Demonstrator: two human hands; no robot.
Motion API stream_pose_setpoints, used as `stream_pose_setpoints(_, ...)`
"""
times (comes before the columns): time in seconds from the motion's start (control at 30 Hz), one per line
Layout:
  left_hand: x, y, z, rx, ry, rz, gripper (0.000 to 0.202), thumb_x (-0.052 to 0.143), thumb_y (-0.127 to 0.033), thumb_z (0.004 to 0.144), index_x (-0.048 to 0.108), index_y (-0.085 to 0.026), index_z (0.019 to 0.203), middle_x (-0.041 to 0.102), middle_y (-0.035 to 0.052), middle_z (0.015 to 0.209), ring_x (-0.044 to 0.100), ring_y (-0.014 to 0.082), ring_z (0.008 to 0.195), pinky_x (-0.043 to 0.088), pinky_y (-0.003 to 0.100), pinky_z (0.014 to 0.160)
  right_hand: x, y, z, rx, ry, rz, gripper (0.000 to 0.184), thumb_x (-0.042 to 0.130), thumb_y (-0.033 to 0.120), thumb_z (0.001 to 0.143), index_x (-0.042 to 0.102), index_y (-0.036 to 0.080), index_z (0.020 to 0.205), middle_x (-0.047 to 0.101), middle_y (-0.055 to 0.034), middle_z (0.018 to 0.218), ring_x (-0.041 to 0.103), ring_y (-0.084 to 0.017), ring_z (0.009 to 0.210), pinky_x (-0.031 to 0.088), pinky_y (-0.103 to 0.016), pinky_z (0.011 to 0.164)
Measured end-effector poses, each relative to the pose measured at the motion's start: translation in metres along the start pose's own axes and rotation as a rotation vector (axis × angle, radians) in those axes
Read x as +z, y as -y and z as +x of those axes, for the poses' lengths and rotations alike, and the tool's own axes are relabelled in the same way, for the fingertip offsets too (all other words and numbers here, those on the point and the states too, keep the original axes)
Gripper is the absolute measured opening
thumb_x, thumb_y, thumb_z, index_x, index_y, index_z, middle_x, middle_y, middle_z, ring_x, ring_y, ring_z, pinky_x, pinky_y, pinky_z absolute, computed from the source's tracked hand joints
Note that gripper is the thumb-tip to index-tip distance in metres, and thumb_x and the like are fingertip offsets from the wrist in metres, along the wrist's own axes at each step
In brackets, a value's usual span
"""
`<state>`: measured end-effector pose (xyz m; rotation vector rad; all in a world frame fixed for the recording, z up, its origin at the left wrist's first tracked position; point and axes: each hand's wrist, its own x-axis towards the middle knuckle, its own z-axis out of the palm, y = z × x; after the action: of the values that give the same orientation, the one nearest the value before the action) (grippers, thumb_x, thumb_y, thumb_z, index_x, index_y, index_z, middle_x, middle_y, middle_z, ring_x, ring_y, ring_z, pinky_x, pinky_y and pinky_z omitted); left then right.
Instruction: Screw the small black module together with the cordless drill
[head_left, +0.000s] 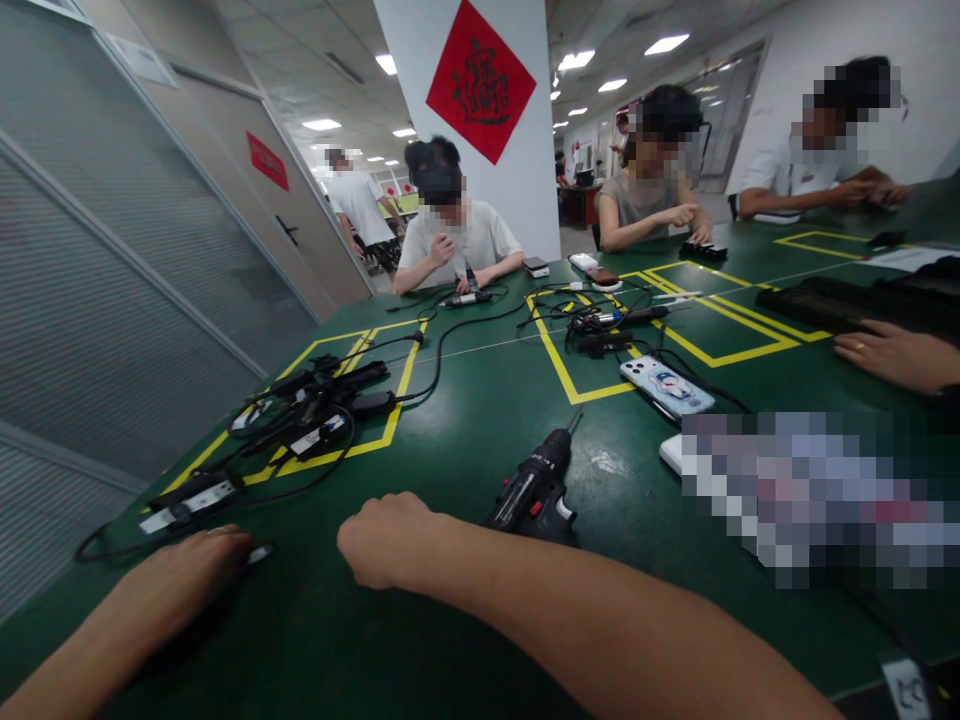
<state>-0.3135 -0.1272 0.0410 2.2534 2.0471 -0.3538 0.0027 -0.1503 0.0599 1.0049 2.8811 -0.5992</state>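
My left hand (199, 562) is low over the near left of the green table, its fingers bent down. A small dark object with a pale, shiny top (260, 554) pokes out at its fingertips; the rest is hidden under the hand. My right hand (386, 540) is closed into a fist to the right of it, back of the hand up. Whether anything is inside that fist is hidden. Just beyond my right forearm lies a black cordless drill (529, 490) with a thin bit, its handle partly covered by the arm.
Tangled black cables and adapters (315, 400) lie at left on the green table (465, 440). A phone in a patterned case (667, 388) and a blurred patch are at right. Electric screwdrivers (615, 318) lie farther back. Several people sit around; another person's hand (900, 355) rests at right.
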Motion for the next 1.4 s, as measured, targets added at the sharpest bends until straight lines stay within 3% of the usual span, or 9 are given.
stream_pose_setpoints(0.2,-0.007,-0.022,-0.006,0.124,0.067,-0.081,0.049,0.044,-0.044,0.080,0.063,-0.015,0.114,0.063,0.0099,0.119,0.058,0.0286,0.111,0.041,0.043,0.102,0.002,0.004,0.008,-0.030,-0.065,0.054,0.024,0.059,0.027,0.091,0.060,0.015,0.112,0.064,-0.0069,0.113,0.064,-0.021,0.095,0.055,-0.040,0.077)
stream_pose_setpoints(0.33,-0.011,-0.041,-0.010,0.177,0.093,-0.182,0.051,0.043,-0.047,0.084,0.059,-0.013,0.119,0.060,0.0087,0.122,0.056,0.0262,0.114,0.040,0.038,0.104,0.007,0.007,0.017,0.023,-0.143,0.119,0.025,0.057,0.029,0.092,0.059,0.016,0.113,0.064,-0.0069,0.112,0.065,-0.020,0.092,0.055,-0.039,0.075)
stream_pose_setpoints(0.5,-0.013,-0.061,-0.009,0.266,0.153,-0.204,0.043,0.040,-0.046,0.087,0.064,-0.017,0.108,0.062,0.0065,0.113,0.057,0.0245,0.109,0.042,0.036,0.102,0.012,0.000,0.020,0.113,-0.154,0.175,0.026,0.057,0.030,0.092,0.060,0.015,0.112,0.065,-0.0068,0.111,0.065,-0.020,0.092,0.055,-0.039,0.076)
stream_pose_setpoints(0.73,0.001,-0.059,-0.013,0.150,0.093,-0.270,0.047,0.040,-0.042,0.086,0.057,-0.013,0.119,0.058,0.0102,0.121,0.056,0.0247,0.111,0.043,0.036,0.102,0.013,-0.013,0.020,0.136,-0.123,0.209,0.025,0.059,0.027,0.091,0.060,0.016,0.113,0.064,-0.0067,0.113,0.065,-0.020,0.093,0.055,-0.039,0.076)
stream_pose_setpoints(0.9,0.006,-0.062,-0.018,0.255,0.080,-0.285,0.052,0.044,-0.040,0.085,0.043,-0.019,0.133,0.046,0.0083,0.136,0.048,0.0251,0.122,0.036,0.037,0.109,0.014,-0.016,0.022,0.151,-0.129,0.214,0.026,0.058,0.027,0.091,0.059,0.016,0.115,0.064,-0.0070,0.114,0.065,-0.021,0.094,0.055,-0.040,0.077)
stream_pose_setpoints(1.0,0.005,-0.067,-0.017,0.335,0.065,-0.266,0.044,0.044,-0.041,0.086,0.052,-0.022,0.125,0.041,0.0055,0.139,0.043,0.0246,0.126,0.033,0.035,0.110,0.015,-0.014,0.022,0.146,-0.133,0.211,0.026,0.059,0.027,0.091,0.059,0.016,0.115,0.063,-0.0070,0.114,0.065,-0.021,0.094,0.055,-0.040,0.077)
stream_pose_setpoints(1.17,-0.002,-0.074,-0.015,0.366,0.126,-0.307,0.035,0.044,-0.044,0.087,0.067,-0.021,0.098,0.050,0.0053,0.129,0.047,0.0234,0.120,0.038,0.032,0.104,0.018,-0.010,0.023,0.118,-0.151,0.222,0.026,0.059,0.028,0.091,0.059,0.016,0.114,0.064,-0.0070,0.114,0.064,-0.021,0.095,0.055,-0.041,0.078)
stream_pose_setpoints(1.4,-0.024,-0.094,-0.031,0.338,0.185,-0.389,0.039,0.048,-0.050,0.085,0.067,-0.022,0.104,0.054,0.0053,0.123,0.052,0.0243,0.112,0.041,0.035,0.103,0.021,0.010,0.019,0.021,-0.211,0.301,0.028,0.057,0.034,0.091,0.060,0.016,0.113,0.065,-0.0070,0.111,0.065,-0.021,0.094,0.054,-0.041,0.078)
